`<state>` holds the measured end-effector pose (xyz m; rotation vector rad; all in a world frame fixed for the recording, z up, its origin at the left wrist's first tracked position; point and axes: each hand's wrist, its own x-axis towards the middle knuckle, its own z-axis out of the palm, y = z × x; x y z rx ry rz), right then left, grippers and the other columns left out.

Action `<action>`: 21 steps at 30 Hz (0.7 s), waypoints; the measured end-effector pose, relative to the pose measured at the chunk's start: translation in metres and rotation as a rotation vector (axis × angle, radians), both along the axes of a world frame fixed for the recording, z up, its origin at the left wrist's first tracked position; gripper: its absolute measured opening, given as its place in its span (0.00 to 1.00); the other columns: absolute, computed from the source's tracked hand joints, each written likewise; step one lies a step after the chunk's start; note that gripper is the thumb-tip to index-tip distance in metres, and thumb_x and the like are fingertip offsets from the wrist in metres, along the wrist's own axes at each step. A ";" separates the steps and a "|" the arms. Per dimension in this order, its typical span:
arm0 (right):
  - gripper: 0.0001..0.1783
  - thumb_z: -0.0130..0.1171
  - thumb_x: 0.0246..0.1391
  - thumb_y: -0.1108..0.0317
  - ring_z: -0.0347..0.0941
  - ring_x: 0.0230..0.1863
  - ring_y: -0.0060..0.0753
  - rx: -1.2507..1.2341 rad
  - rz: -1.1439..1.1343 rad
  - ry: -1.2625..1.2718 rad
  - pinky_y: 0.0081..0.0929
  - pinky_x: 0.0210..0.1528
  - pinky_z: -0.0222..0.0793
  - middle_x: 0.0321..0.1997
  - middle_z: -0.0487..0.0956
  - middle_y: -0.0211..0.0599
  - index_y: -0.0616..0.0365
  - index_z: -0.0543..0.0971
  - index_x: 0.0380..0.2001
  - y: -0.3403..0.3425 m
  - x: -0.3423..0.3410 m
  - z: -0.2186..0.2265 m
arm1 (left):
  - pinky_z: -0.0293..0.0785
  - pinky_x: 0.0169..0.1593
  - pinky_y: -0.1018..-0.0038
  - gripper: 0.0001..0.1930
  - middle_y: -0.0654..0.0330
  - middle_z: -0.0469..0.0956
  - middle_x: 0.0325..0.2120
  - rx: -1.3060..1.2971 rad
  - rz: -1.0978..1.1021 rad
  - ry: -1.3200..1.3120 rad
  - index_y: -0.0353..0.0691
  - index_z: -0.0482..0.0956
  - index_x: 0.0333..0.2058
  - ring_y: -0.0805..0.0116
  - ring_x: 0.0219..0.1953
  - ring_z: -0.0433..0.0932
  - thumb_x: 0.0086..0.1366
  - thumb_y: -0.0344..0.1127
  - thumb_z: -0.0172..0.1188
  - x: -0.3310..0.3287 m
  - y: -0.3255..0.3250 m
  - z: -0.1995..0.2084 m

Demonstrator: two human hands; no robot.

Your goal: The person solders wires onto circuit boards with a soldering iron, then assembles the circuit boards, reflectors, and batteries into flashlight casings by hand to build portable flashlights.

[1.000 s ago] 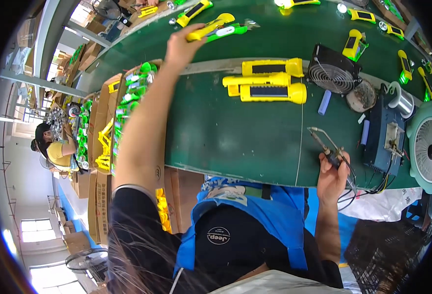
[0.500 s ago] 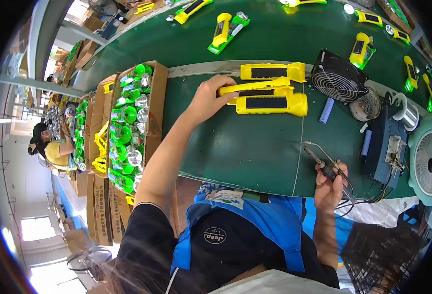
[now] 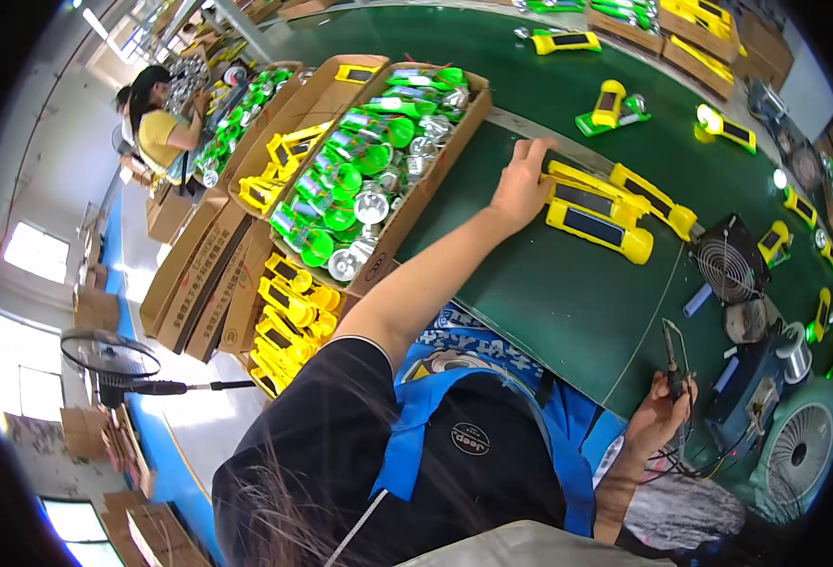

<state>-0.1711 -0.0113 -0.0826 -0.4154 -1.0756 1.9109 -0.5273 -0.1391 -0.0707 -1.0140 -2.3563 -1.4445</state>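
So the yellow flashlight housings (image 3: 598,231) are bunched up just right of the left hand (image 3: 524,180), some with dark panels facing up and one more (image 3: 653,197) lying a bit farther right. That hand is half curled with its fingertips at the near ends of the bunch, but honestly I can't tell if it's pinching one or just touching. Progress-wise: the panels are already seated in the ones I can read, no green part shows on any of them, and whatever's inside is hidden, so I'd call this little batch partway at best. The right hand (image 3: 660,411) is closed around a soldering iron (image 3: 673,364), tip up and well apart from the housings, so no soldering is going on at this instant. Beyond the right hand and off to its right there's a blue cylinder (image 3: 696,300), a black fan (image 3: 727,265) and a solder spool (image 3: 795,361). Past the left hand, a yellow flashlight with a green piece (image 3: 610,104) sits on the green surface, and one to its right (image 3: 730,128) glows, so those look further along. Left of the left hand, a cardboard box (image 3: 426,213) is packed with green and silver parts (image 3: 346,180), so plenty's left over there.
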 end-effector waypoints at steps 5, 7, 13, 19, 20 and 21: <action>0.11 0.50 0.63 0.59 0.64 0.31 0.26 0.009 -0.009 0.014 0.31 0.55 0.60 0.27 0.69 0.33 0.55 0.68 0.38 -0.010 0.003 -0.003 | 0.72 0.33 0.68 0.09 0.54 0.71 0.33 0.024 -0.048 0.054 0.37 0.74 0.33 0.60 0.29 0.74 0.53 0.20 0.61 0.006 -0.034 0.000; 0.12 0.50 0.63 0.59 0.63 0.31 0.26 -0.018 -0.073 0.001 0.32 0.55 0.60 0.26 0.68 0.32 0.55 0.68 0.39 -0.009 0.000 -0.005 | 0.72 0.37 0.67 0.10 0.54 0.70 0.34 0.127 0.001 0.447 0.37 0.74 0.34 0.56 0.34 0.73 0.52 0.19 0.59 0.005 -0.042 0.009; 0.15 0.49 0.64 0.58 0.64 0.33 0.24 0.110 -0.009 -0.015 0.31 0.52 0.62 0.29 0.69 0.30 0.57 0.70 0.44 -0.002 -0.005 -0.006 | 0.71 0.42 0.66 0.14 0.54 0.69 0.36 0.122 0.037 0.580 0.39 0.74 0.35 0.53 0.40 0.69 0.46 0.21 0.57 -0.027 -0.035 0.022; 0.17 0.48 0.65 0.57 0.64 0.33 0.24 0.115 -0.008 -0.031 0.31 0.51 0.63 0.30 0.70 0.30 0.58 0.71 0.48 -0.005 0.000 0.002 | 0.69 0.37 0.70 0.09 0.54 0.69 0.33 0.503 0.165 0.136 0.36 0.73 0.33 0.57 0.35 0.71 0.57 0.15 0.52 -0.023 -0.010 0.040; 0.17 0.48 0.65 0.57 0.64 0.33 0.24 0.113 -0.003 -0.033 0.31 0.51 0.63 0.30 0.70 0.30 0.58 0.71 0.48 -0.006 0.000 0.003 | 0.69 0.37 0.71 0.09 0.54 0.69 0.32 0.514 0.144 0.043 0.36 0.72 0.32 0.57 0.35 0.71 0.56 0.15 0.52 -0.013 -0.011 0.043; 0.15 0.49 0.64 0.58 0.63 0.32 0.25 0.066 -0.025 -0.026 0.30 0.50 0.63 0.28 0.68 0.31 0.57 0.70 0.45 -0.007 -0.001 0.003 | 0.69 0.38 0.70 0.10 0.54 0.70 0.31 0.518 0.009 0.128 0.36 0.73 0.33 0.57 0.35 0.72 0.54 0.15 0.53 0.000 -0.014 0.046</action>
